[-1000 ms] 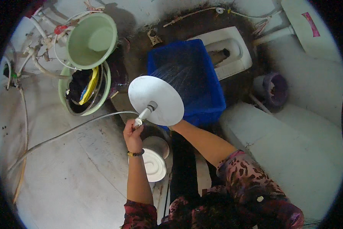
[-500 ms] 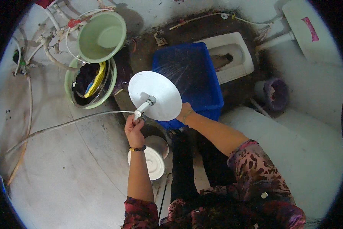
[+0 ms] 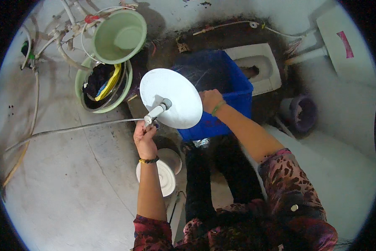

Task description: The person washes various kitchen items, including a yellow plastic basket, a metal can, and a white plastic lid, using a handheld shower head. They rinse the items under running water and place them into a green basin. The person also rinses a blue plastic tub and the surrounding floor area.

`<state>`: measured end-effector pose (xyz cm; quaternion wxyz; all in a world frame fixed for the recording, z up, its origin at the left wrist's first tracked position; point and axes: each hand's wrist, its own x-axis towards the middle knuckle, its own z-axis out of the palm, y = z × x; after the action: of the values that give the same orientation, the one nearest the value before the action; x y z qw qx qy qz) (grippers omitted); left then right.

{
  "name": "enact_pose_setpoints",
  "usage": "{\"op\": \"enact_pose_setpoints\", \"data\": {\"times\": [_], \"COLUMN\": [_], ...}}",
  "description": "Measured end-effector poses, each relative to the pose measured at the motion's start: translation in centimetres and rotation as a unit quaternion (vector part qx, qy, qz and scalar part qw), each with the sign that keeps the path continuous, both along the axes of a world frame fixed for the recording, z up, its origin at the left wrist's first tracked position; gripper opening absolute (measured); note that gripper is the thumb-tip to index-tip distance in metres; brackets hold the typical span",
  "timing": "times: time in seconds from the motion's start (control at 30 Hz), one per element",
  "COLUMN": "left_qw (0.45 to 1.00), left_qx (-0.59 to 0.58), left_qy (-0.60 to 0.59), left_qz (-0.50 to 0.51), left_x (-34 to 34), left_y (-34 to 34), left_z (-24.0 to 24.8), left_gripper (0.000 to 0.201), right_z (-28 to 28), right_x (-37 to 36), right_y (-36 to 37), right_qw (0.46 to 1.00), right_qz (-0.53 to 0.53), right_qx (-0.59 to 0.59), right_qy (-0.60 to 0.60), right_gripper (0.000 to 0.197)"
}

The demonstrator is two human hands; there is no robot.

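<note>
My left hand [image 3: 145,138] is closed around the handle of a shower head with a wide, round white plate [image 3: 177,94]. Fine streams of water spray from it into a deep blue plastic bin [image 3: 234,111]. At the bin's near rim, my right hand [image 3: 212,101] has its fingers curled over the edge, partly behind the shower plate. The bin looks tilted away from me, with much of its near wall showing. Its inside is dark and partly hidden by the plate. A grey hose [image 3: 70,130] runs left from the shower handle.
A squat toilet [image 3: 269,67] lies beyond the bin, and a purple bucket [image 3: 307,113] stands right of it. Light green basins [image 3: 141,31] are at the upper left, one holding dark cloth and a yellow packet [image 3: 108,88]. A white lid [image 3: 165,180] sits near my legs. Pipes line the wall.
My right hand has moved up and away with the bin's near rim, and more of the near wall shows. The left hand keeps hold of the shower head. The whole view has shifted slightly.
</note>
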<state>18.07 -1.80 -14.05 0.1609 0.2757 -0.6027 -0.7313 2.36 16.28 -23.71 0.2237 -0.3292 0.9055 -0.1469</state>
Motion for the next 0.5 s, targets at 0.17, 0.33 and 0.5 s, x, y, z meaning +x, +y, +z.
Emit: {"op": "enact_pose_setpoints", "data": {"times": [0.17, 0.33, 0.5], "left_qw": [1.0, 1.0, 1.0], "left_qx": [-0.013, -0.008, 0.02], "left_qy": [0.017, 0.011, -0.003], "left_qz": [0.007, -0.009, -0.013], "left_x": [-0.8, -2.2, -1.0], "left_y": [0.2, 1.9, 3.7], "left_z": [0.6, 0.4, 1.8], "left_gripper": [0.018, 0.019, 0.02], "right_z": [1.2, -5.5, -3.2], "right_x": [-1.6, -3.7, -1.2], "right_y": [1.0, 11.1, 8.2], "right_qw": [0.996, 0.943, 0.938], "right_qz": [-0.09, -0.332, -0.344], "right_qx": [0.021, -0.013, -0.046], "right_qy": [-0.007, 0.011, -0.002], "right_gripper": [0.053, 0.062, 0.061]}}
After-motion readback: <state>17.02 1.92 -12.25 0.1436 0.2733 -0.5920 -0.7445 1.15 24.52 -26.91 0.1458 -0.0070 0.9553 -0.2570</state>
